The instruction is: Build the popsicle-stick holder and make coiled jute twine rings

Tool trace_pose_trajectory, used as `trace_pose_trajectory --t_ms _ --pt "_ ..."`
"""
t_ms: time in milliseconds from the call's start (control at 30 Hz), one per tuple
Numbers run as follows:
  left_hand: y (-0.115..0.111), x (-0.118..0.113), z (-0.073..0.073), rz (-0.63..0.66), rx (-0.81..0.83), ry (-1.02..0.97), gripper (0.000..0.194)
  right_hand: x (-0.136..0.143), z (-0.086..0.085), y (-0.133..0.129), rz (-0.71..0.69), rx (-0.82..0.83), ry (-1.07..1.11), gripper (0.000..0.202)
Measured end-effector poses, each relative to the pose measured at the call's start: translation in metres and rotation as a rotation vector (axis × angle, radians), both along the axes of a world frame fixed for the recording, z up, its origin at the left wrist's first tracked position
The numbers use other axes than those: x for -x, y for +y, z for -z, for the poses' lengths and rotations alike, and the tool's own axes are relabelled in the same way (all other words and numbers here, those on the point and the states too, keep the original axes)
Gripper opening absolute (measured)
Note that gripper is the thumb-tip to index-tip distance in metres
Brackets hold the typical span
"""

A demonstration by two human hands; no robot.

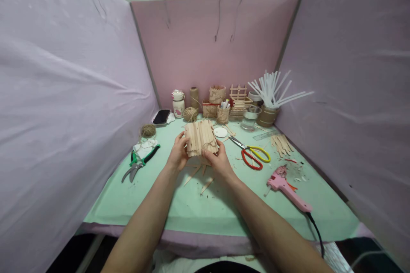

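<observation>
Between my two hands is a small box-like piece made of wooden craft sticks (201,136), raised a little above the table. My left hand (179,153) grips its left edge with the fingers wrapped behind. At the lower right corner, my right hand (219,159) holds it, thumb on the front face. A few loose wooden sticks (207,186) lie on the green tablecloth beneath. The piece's back and inside are hidden from me.
Green-handled pruning shears (140,162) lie on the left. To the right are scissors (250,153), a pink glue gun (288,189) with its cord, and a pile of sticks (282,145). A water bowl (250,118), twine ball (190,114) and pot of glue sticks (268,115) stand behind.
</observation>
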State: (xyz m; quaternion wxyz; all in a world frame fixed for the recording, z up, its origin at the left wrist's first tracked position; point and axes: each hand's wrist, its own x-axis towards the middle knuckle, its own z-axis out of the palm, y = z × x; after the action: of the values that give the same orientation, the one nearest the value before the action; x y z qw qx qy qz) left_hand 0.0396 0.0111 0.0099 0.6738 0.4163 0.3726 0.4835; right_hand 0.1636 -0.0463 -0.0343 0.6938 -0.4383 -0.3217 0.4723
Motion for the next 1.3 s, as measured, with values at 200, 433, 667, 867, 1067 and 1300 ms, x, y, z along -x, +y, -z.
trace_pose_trajectory --t_ms 200,433,667,867,1067,1300 --pt "-0.007 0.012 0.009 -0.427 -0.671 0.307 0.046 -0.002 0.003 0.003 0.019 -0.033 0.08 0.087" --pt "-0.024 0.024 0.009 -0.322 -1.036 0.636 0.025 -0.005 0.007 0.006 0.06 -0.051 0.078 0.082" --pt "-0.027 0.015 0.017 -0.228 -1.018 0.774 0.039 -0.006 0.005 0.004 0.07 -0.08 0.08 0.078" --pt "-0.028 0.014 0.016 -0.186 -0.99 0.66 0.012 -0.005 0.003 0.003 0.071 -0.062 0.079 0.08" --pt "-0.026 0.018 0.009 -0.142 -0.876 0.487 0.01 -0.004 0.002 0.003 0.073 -0.056 0.096 0.084" --pt "-0.025 0.023 0.005 -0.025 -0.661 0.221 0.016 -0.005 0.005 0.005 0.09 -0.047 0.081 0.085"
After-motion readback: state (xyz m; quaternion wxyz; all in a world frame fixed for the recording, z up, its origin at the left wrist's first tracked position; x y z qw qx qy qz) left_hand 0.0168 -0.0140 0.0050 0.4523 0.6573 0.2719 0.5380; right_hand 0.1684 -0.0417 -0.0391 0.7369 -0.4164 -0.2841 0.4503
